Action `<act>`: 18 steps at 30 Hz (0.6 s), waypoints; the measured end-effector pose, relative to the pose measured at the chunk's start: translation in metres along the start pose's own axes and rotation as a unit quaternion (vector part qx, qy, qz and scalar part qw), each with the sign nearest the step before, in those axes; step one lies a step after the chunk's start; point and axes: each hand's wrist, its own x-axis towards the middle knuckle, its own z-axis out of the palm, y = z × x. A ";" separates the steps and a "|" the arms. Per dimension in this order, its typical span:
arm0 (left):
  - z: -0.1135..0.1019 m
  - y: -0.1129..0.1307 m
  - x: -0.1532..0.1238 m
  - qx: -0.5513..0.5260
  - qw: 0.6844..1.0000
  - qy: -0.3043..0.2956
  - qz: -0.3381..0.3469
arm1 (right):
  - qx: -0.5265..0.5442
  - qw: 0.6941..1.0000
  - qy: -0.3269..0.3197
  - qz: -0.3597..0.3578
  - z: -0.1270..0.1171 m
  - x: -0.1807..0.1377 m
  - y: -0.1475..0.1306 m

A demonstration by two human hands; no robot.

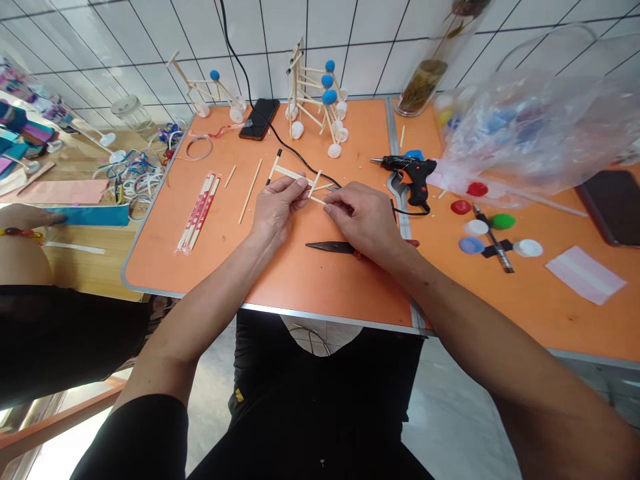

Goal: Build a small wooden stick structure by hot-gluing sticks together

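Note:
Above the orange table (210, 227), my left hand (281, 203) pinches a small frame of wooden sticks (287, 173) with a black-tipped crosspiece at its far end. My right hand (364, 217) is closed at the frame's right side, its fingertips on the end of a stick. Whether the right fingers hold a separate stick or part of the frame, I cannot tell. Pliers (330, 247) with dark jaws lie just below, their handles partly hidden by my right hand. A black glue gun (417, 175) rests to the right.
Stick models with blue balls (329, 81) and white caps stand at the back beside a phone (259, 119). Wrapped chopsticks (199, 212) lie left. Coloured bottle caps (503, 221) and a plastic bag (530, 127) sit right. Another person's hand (25, 217) holds blue material (95, 215).

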 end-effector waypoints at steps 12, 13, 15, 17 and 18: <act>0.002 0.001 -0.001 -0.003 1.000 -0.001 -0.001 | -0.003 1.000 0.002 -0.008 0.000 0.000 0.001; 0.002 0.001 -0.002 -0.004 1.000 -0.003 0.000 | -0.003 1.000 0.003 -0.008 0.000 0.000 0.000; 0.002 0.001 -0.002 -0.004 1.000 -0.003 -0.001 | -0.005 1.000 0.003 -0.006 0.000 0.001 0.000; 0.002 0.001 -0.002 -0.001 1.000 0.001 -0.001 | -0.006 1.000 0.002 -0.003 -0.001 0.001 -0.001; 0.002 0.001 -0.002 0.002 1.000 0.003 -0.001 | -0.007 1.000 0.000 -0.002 -0.001 0.001 -0.001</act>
